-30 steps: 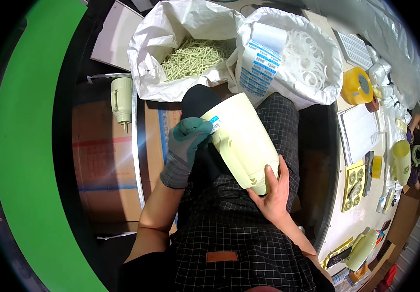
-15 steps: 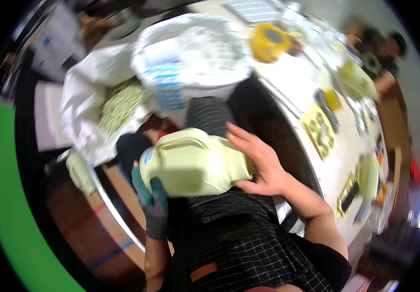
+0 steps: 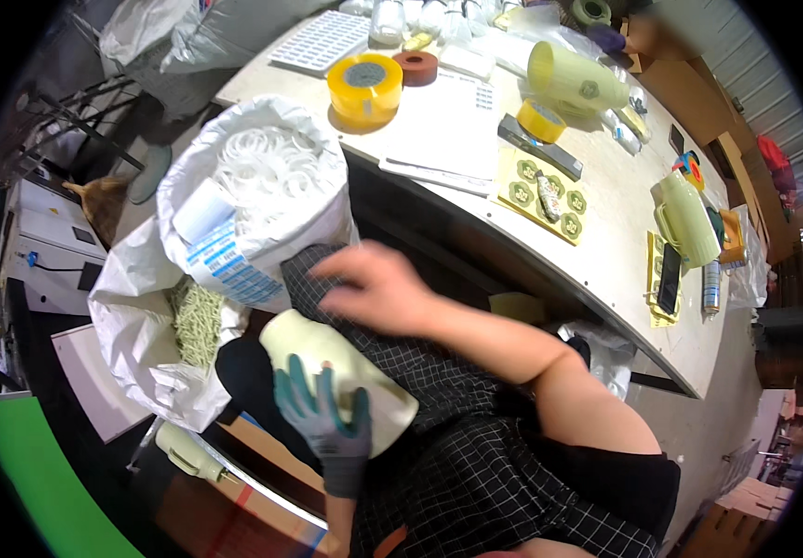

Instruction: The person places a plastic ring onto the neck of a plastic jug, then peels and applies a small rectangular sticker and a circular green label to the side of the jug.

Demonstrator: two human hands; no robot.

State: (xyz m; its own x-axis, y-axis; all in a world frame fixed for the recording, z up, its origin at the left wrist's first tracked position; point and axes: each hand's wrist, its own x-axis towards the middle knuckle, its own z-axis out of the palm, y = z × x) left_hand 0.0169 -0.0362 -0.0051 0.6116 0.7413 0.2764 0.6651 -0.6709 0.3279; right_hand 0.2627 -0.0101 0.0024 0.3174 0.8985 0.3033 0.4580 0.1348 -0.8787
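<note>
- Compared with half a second ago, the right hand [image 3: 378,290] has come off the pale yellow-green jug body [image 3: 338,379] and now hangs above it, blurred with motion, toward the white sack of rings [image 3: 257,191].
- Since then the view has also swung, so the desk [image 3: 606,200] now fills the upper right and the jug body lies lower, over the lap.
- Left hand [image 3: 325,416], in a teal-and-grey glove, wraps the jug body from below; its gloved fingers [image 3: 301,398] curl over the near side, holding it.
- Right hand's fingers are loosely spread and hold nothing that shows; blur hides the fine detail.
- Jug body's long axis runs from upper left to lower right, one end toward the sacks and the other toward the checked apron [image 3: 504,484].
- From the right hand the jug body lies just below and slightly left, apart from it; the left hand is plainly the nearer, being in contact.
- Beside the ring sack, lower left, an open sack of pale green small parts [image 3: 199,324] sits near the jug body's upper end.
- On the desk, well apart: a yellow tape roll [image 3: 364,86], and finished jugs [image 3: 685,216].
</note>
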